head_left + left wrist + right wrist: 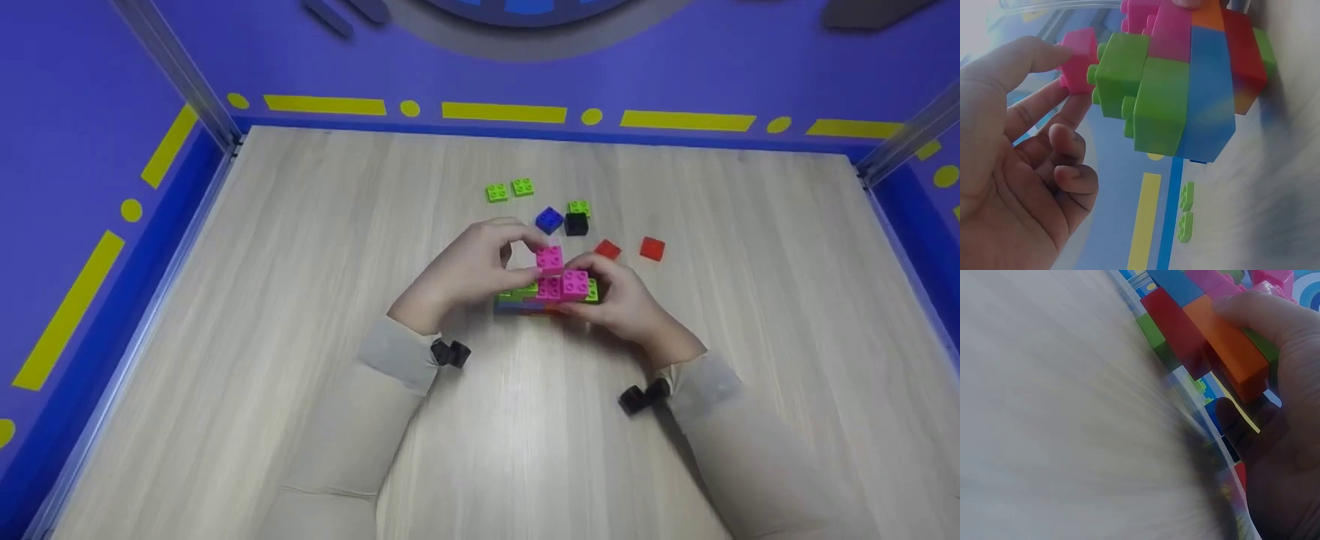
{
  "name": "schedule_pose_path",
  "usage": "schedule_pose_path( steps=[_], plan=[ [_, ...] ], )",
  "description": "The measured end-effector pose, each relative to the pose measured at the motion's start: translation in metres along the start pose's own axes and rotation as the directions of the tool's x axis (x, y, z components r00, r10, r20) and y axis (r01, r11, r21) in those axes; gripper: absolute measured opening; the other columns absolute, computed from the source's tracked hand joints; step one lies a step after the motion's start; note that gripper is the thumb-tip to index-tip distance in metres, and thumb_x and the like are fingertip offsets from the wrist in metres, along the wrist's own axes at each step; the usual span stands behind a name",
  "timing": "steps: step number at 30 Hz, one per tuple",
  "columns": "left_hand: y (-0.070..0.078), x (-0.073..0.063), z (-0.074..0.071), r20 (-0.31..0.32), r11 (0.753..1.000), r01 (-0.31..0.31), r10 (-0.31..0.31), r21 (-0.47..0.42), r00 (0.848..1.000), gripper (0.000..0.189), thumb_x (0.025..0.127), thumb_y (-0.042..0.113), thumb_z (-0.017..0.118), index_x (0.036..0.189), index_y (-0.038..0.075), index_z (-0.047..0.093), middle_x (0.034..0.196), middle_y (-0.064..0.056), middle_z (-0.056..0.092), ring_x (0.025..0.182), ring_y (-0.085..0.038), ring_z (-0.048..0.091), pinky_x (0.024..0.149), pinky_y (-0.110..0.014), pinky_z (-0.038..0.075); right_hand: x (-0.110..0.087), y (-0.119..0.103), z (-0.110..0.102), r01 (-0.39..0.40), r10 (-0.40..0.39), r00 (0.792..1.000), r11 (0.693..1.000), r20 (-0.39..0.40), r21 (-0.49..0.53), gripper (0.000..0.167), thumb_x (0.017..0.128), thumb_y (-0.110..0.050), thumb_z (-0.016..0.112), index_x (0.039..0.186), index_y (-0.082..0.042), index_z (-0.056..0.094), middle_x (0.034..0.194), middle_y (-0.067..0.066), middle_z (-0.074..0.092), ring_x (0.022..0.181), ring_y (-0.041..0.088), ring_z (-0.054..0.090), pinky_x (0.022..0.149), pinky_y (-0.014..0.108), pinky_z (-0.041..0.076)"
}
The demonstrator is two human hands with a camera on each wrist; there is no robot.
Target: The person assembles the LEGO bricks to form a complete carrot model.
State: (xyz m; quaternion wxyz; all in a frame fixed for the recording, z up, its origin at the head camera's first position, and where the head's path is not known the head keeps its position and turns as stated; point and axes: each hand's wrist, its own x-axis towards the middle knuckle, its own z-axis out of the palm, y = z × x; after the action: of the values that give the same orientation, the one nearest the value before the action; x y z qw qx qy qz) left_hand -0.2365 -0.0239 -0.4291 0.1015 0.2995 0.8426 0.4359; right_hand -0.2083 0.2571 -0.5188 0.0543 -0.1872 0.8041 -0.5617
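Note:
Between thumb and fingertips, my left hand (pixel 480 259) pinches a small pink brick (pixel 1080 59), held just above the built block (pixel 517 304). Layers show in the left wrist view: green bricks (pixel 1161 107) on top, a long blue brick (pixel 1207 95) under them, then a red brick (pixel 1244 59). My right hand (pixel 626 304) grips the block's right end, its thumb on the orange brick (pixel 1230 349) in the right wrist view. Another pink brick (pixel 575 283) sits on top near the right fingers. Part of the block's right end is hidden by that hand.
Beyond the hands lie two green bricks (pixel 523 187), a blue brick (pixel 550 220), and a black brick (pixel 576 224) with another green one (pixel 579 207) behind it. Red bricks (pixel 652 248) lie to the right. Blue panels (pixel 510 82) wall the table's back and sides.

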Motion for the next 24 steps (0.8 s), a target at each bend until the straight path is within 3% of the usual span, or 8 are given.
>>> schedule_pose_path(
  steps=[14, 21, 24],
  plan=[
    [-0.0021, 0.0001, 0.0040, 0.076, 1.000, -0.015, 0.015, 0.004, 0.997, 0.030, 0.097, 0.019, 0.087, 0.126, 0.016, 0.082, 0.128, 0.003, 0.078, 0.116, -0.015, 0.065, 0.104, -0.037, 0.055, 0.0003, 0.0004, 0.0012, 0.037, -0.037, 0.999, 0.999, -0.008, 0.027, 0.045, 0.089, 0.002, 0.092, 0.129, 0.002, 0.070, 0.124, -0.004, 0.075, 0.118, 0.012, 0.068, 0.104, 0.020, 0.054],
    [-0.0044, 0.0025, 0.0063, 0.089, 1.000, -0.021, 0.020, 0.011, 0.996, 0.029, 0.096, 0.014, 0.085, 0.125, 0.014, 0.082, 0.126, 0.001, 0.078, 0.124, -0.028, 0.070, 0.111, -0.041, 0.056, 0.0006, 0.0001, 0.0005, 0.019, -0.019, 1.000, 1.000, -0.008, 0.006, 0.045, 0.090, -0.001, 0.093, 0.129, 0.000, 0.071, 0.124, -0.001, 0.076, 0.118, 0.014, 0.067, 0.106, 0.019, 0.053],
    [-0.0046, 0.0020, 0.0076, 0.093, 1.000, -0.012, 0.010, 0.021, 0.996, 0.031, 0.094, 0.013, 0.084, 0.125, 0.015, 0.081, 0.124, 0.001, 0.078, 0.121, -0.027, 0.069, 0.110, -0.041, 0.055, 0.0005, -0.0001, 0.0008, 0.015, -0.015, 1.000, 1.000, -0.006, 0.010, 0.045, 0.090, -0.001, 0.093, 0.129, 0.000, 0.070, 0.123, 0.000, 0.075, 0.117, 0.015, 0.067, 0.105, 0.020, 0.053]
  ],
)
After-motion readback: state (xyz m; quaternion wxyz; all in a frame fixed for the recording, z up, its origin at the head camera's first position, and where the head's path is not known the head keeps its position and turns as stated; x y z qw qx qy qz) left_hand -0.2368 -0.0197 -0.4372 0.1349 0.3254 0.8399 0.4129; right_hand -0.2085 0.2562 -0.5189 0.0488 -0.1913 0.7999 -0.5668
